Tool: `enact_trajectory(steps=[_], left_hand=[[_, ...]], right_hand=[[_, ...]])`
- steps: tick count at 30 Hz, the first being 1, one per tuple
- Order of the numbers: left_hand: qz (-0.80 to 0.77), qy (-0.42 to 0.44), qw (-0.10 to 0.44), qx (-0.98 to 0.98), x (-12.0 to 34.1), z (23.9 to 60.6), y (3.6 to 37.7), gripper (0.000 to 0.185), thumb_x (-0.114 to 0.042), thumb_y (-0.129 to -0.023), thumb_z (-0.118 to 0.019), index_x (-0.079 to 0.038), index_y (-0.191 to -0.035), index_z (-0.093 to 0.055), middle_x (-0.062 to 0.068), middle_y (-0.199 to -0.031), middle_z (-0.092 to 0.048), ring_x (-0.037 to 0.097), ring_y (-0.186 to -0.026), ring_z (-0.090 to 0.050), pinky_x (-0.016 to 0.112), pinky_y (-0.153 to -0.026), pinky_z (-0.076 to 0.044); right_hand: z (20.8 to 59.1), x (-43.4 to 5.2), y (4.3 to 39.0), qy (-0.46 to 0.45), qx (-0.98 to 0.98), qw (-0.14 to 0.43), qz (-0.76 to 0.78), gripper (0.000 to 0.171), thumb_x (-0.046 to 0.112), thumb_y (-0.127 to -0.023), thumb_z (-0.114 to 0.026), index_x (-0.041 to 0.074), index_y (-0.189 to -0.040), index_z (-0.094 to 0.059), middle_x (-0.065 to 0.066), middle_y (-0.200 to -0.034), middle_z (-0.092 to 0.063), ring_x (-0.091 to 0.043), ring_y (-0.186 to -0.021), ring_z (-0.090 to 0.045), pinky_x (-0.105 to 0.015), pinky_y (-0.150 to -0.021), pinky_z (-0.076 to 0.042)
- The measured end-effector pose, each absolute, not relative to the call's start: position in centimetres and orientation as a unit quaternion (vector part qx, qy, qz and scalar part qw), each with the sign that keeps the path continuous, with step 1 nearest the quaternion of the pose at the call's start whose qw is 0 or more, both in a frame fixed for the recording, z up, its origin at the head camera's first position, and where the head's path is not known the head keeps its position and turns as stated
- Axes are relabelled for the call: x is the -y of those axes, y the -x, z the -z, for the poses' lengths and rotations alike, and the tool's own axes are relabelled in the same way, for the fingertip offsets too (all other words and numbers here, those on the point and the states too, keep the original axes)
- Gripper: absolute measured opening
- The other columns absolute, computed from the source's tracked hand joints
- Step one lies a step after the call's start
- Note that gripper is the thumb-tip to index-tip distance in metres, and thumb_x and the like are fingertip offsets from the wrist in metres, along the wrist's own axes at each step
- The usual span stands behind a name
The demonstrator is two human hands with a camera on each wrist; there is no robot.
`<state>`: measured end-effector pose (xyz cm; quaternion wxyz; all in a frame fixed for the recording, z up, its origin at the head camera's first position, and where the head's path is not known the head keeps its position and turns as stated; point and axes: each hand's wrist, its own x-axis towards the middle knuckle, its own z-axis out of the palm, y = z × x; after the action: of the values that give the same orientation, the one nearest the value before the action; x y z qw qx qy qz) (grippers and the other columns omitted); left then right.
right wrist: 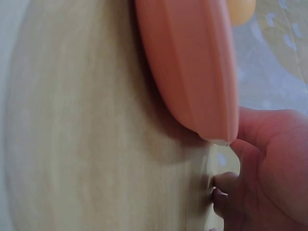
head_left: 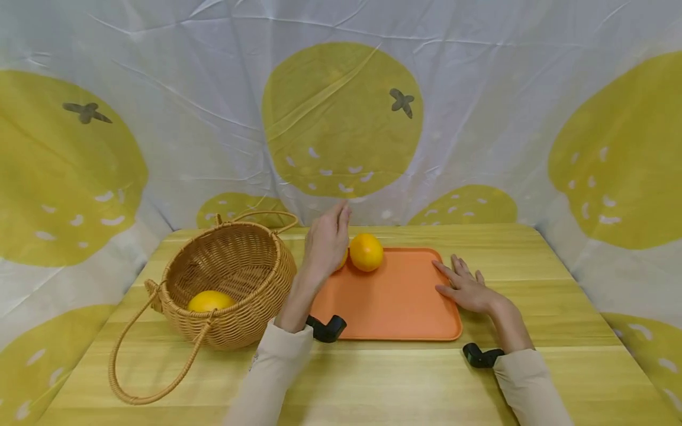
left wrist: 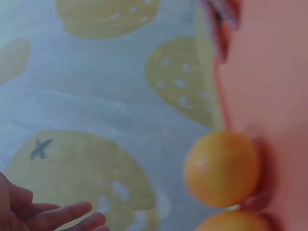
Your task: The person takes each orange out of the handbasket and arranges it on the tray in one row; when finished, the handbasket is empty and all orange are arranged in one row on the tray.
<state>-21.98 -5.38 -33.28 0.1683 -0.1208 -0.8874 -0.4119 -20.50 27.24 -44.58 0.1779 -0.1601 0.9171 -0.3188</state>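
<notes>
My left hand [head_left: 326, 239] hovers over the far left corner of an orange tray [head_left: 394, 307], fingers nearly straight and holding nothing. Just right of it an orange [head_left: 366, 252] lies on the tray, and a second orange [head_left: 343, 260] peeks out behind the hand. The left wrist view shows both oranges [left wrist: 222, 168] [left wrist: 233, 222] on the tray [left wrist: 274, 72] and my relaxed fingers [left wrist: 57, 216] apart from them. My right hand [head_left: 466, 287] rests flat at the tray's right edge; in the right wrist view my thumb [right wrist: 262, 130] touches the tray rim [right wrist: 192, 62].
A wicker basket [head_left: 250, 319] tilts on the wooden table [head_left: 405, 378] left of the tray, with one orange [head_left: 209, 300] inside and its handle [head_left: 119, 361] lying toward the front. A fruit-print cloth [head_left: 341, 118] hangs behind and at the sides.
</notes>
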Motion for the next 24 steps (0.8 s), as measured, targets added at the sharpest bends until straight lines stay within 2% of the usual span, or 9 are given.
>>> enact_trajectory(steps=[1,6,9,11,12,14,16,20,24], left_hand=[[0.418,0.128,0.169,0.883,5.7,32.3,22.1,0.039,-0.021,-0.114,-0.038,0.002,-0.133,-0.063,0.019,-0.113,-0.075,0.033,-0.087,-0.070,0.047,-0.072,-0.054],[0.434,0.147,0.174,0.872,7.4,26.9,22.9,0.044,-0.016,-0.114,-0.032,0.003,-0.150,-0.049,0.020,-0.127,-0.073,0.036,-0.115,-0.071,0.048,-0.093,-0.058],[0.435,0.161,0.163,0.871,8.2,23.7,23.5,0.046,-0.014,-0.114,-0.029,0.000,-0.156,-0.041,0.019,-0.129,-0.072,0.035,-0.115,-0.071,0.043,-0.086,-0.058],[0.427,0.173,0.142,0.876,8.7,21.9,23.9,0.047,-0.013,-0.114,-0.027,-0.004,-0.159,-0.038,0.018,-0.130,-0.072,0.032,-0.115,-0.071,0.037,-0.075,-0.054],[0.423,0.180,0.128,0.879,9.1,21.2,24.1,0.048,-0.013,-0.114,-0.027,-0.006,-0.160,-0.036,0.017,-0.130,-0.072,0.031,-0.114,-0.071,0.035,-0.072,-0.052],[0.404,0.198,0.091,0.888,9.9,19.9,24.6,0.049,-0.014,-0.114,-0.026,-0.010,-0.162,-0.035,0.016,-0.132,-0.071,0.031,-0.116,-0.070,0.033,-0.077,-0.053],[0.385,0.222,0.040,0.895,11.1,19.1,25.2,0.050,-0.014,-0.113,-0.027,-0.012,-0.163,-0.032,0.017,-0.134,-0.069,0.032,-0.119,-0.069,0.038,-0.081,-0.055],[0.343,0.269,-0.078,0.897,14.5,19.1,26.0,0.053,-0.013,-0.113,-0.028,-0.013,-0.166,-0.022,0.019,-0.144,-0.063,0.036,-0.128,-0.063,0.053,-0.103,-0.052],[0.308,0.290,-0.155,0.893,18.4,20.1,25.8,0.057,-0.013,-0.113,-0.031,-0.012,-0.167,-0.014,0.021,-0.151,-0.057,0.039,-0.133,-0.059,0.056,-0.108,-0.048]], right_hand=[[44.5,-27.3,20.5,0.160,-0.918,0.177,0.318,0.071,0.036,-0.110,-0.049,0.004,-0.165,-0.018,-0.036,-0.167,0.014,-0.057,-0.153,0.016,-0.077,-0.113,0.018],[44.5,-27.3,20.4,0.161,-0.917,0.180,0.317,0.071,0.035,-0.109,-0.051,0.003,-0.165,-0.019,-0.037,-0.167,0.014,-0.058,-0.153,0.016,-0.077,-0.113,0.018],[44.6,-27.4,20.4,0.160,-0.916,0.179,0.322,0.072,0.037,-0.109,-0.050,0.005,-0.165,-0.019,-0.036,-0.167,0.015,-0.057,-0.153,0.017,-0.077,-0.113,0.019],[44.8,-27.6,20.4,0.160,-0.916,0.173,0.326,0.072,0.038,-0.109,-0.050,0.005,-0.166,-0.019,-0.036,-0.167,0.015,-0.056,-0.153,0.017,-0.077,-0.113,0.019],[44.9,-27.7,20.4,0.163,-0.914,0.171,0.330,0.073,0.039,-0.109,-0.050,0.006,-0.166,-0.019,-0.036,-0.167,0.015,-0.057,-0.153,0.018,-0.077,-0.112,0.020],[45.1,-27.8,20.4,0.164,-0.913,0.169,0.333,0.073,0.041,-0.109,-0.049,0.007,-0.166,-0.018,-0.036,-0.167,0.015,-0.056,-0.153,0.018,-0.077,-0.112,0.020],[45.0,-27.8,20.5,0.163,-0.914,0.170,0.330,0.072,0.040,-0.109,-0.049,0.007,-0.166,-0.018,-0.035,-0.167,0.015,-0.056,-0.153,0.018,-0.076,-0.112,0.020],[44.5,-27.4,20.4,0.157,-0.916,0.179,0.323,0.071,0.037,-0.110,-0.048,0.005,-0.166,-0.017,-0.035,-0.167,0.015,-0.056,-0.153,0.018,-0.076,-0.113,0.020],[44.4,-27.4,20.3,0.157,-0.917,0.180,0.320,0.071,0.036,-0.110,-0.048,0.004,-0.166,-0.017,-0.035,-0.167,0.016,-0.056,-0.153,0.018,-0.076,-0.114,0.020]])
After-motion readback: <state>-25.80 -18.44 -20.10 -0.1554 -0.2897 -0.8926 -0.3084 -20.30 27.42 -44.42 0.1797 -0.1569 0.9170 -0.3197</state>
